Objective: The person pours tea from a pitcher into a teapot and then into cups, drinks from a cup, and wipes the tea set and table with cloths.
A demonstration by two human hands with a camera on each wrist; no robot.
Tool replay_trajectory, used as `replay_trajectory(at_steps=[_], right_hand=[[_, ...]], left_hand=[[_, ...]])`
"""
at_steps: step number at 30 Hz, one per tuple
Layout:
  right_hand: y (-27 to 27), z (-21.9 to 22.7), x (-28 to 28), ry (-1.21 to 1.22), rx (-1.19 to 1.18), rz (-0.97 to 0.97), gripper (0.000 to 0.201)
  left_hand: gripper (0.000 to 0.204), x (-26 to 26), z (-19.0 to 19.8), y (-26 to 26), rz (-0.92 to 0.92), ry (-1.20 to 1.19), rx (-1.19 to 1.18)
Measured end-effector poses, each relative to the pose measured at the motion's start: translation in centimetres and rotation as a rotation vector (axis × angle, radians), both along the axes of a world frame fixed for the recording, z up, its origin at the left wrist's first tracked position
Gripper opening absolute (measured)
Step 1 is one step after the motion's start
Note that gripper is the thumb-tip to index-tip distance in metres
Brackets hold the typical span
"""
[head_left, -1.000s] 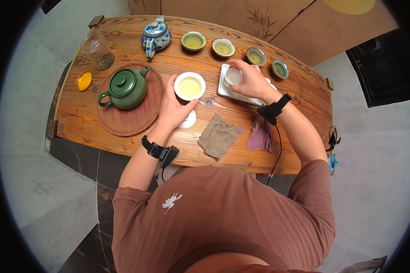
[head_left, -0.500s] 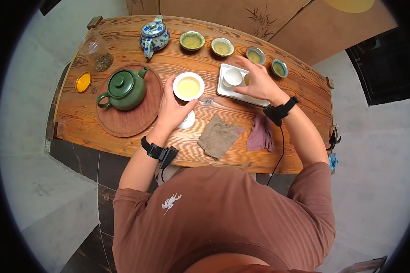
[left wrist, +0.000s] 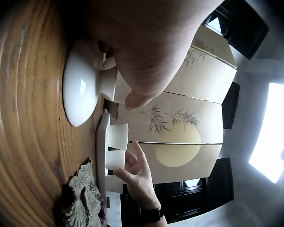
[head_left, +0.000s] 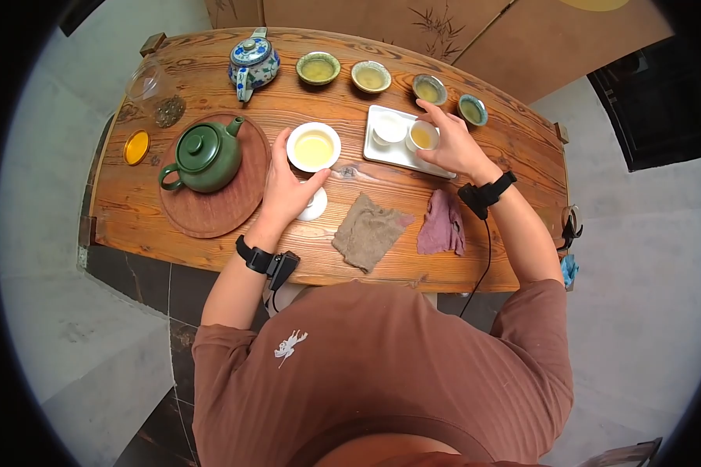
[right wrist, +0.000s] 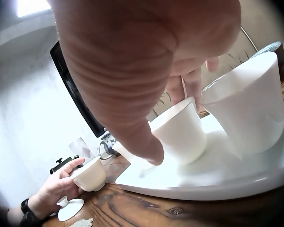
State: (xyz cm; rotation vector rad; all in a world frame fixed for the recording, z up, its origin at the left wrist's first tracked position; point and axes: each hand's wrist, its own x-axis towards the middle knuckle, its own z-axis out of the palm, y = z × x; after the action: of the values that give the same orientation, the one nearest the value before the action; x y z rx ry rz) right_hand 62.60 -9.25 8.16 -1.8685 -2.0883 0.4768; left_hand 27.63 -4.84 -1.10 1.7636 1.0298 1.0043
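Observation:
My left hand (head_left: pixel 288 187) grips the side of a white gaiwan bowl (head_left: pixel 334 158) holding pale yellow tea, thumb and fingers by its rim. Its white lid (left wrist: pixel 80 85) lies on the table, knob up, beside that hand. Over a white tray (head_left: pixel 378 156), my right hand (head_left: pixel 457 146) spreads thumb and fingers around a small white teacup (right wrist: pixel 182 137) with amber tea in it. The thumb overlaps the cup's side in the right wrist view. Left of that cup stands another white cup (head_left: pixel 388 124); a third white cup (right wrist: pixel 248 106) is hidden by the hand in the head view.
A green teapot (head_left: pixel 206 156) sits on a round wooden board (head_left: pixel 202 222). Behind stand a blue-and-white teapot (head_left: pixel 255 64) and several glazed tea bowls (head_left: pixel 318 70). A grey-brown cloth (head_left: pixel 370 233) and a purple cloth (head_left: pixel 442 224) lie near the front edge.
My right hand has let go of the left white cup on the tray and shifted right to the amber-tea cup. The left hand keeps hold of the gaiwan bowl.

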Motion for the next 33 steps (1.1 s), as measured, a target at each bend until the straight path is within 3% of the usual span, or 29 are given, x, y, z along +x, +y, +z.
replay_trajectory(at_steps=[12,22,30,33], right_hand=[[0.0,4.6,-2.2,0.241,0.112,-0.069,0.085],[3.6,5.2,-9.3,0.361,0.229,0.174,0.065],[5.2,3.9,-13.6,0.236,0.160,0.268,0.056],[5.2,3.3,-14.5,0.119,0.291,0.345,0.057]], left_hand=[[0.098,0.1,-0.7,0.3,0.010,-0.023,0.015],[0.100,0.0,-0.4,0.2,0.014,-0.026,0.040],[0.100,-0.1,0.4,0.0,0.016,-0.005,0.058],[0.100,-0.2,0.5,0.0,0.009,-0.017,0.043]])
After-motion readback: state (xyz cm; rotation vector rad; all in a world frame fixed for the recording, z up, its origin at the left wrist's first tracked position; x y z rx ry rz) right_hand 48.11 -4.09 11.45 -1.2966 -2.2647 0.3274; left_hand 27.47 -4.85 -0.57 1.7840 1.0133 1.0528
